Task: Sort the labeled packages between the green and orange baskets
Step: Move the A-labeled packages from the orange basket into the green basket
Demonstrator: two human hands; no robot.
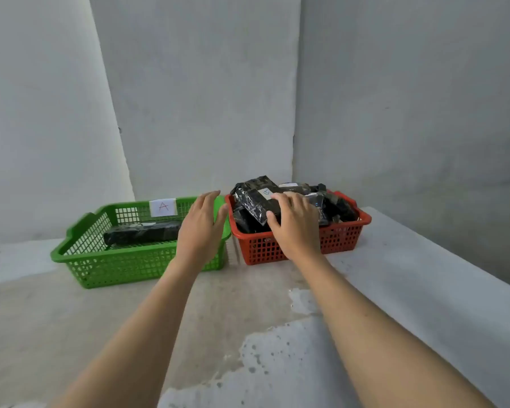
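Both my bare forearms reach forward from the bottom of the view over a blotchy grey concrete surface (130,319). My left hand (200,228) hovers flat with the fingers together and extended, palm down, holding nothing, above the right end of the green basket (80,260), close to the gap between the two baskets. My right hand (296,225) lies spread, fingers splayed, on the heap of black plastic-wrapped packages (339,207) in the orange basket (342,240); the thumb sits at the near edge of the top package (253,201) and the fingertips reach its white label (266,193), which carries a handwritten mark I cannot read for certain. Whether the hand grips that package or only rests on it I cannot tell.

The green basket stands on the left, just beside the orange one, their rims nearly touching. It has a white paper tag (163,207) with a red letter A on its far wall, and inside it one long black package (142,234) lies flat, lengthwise. The orange basket is piled above its rim. Pale walls (206,98) meet in a corner behind both.
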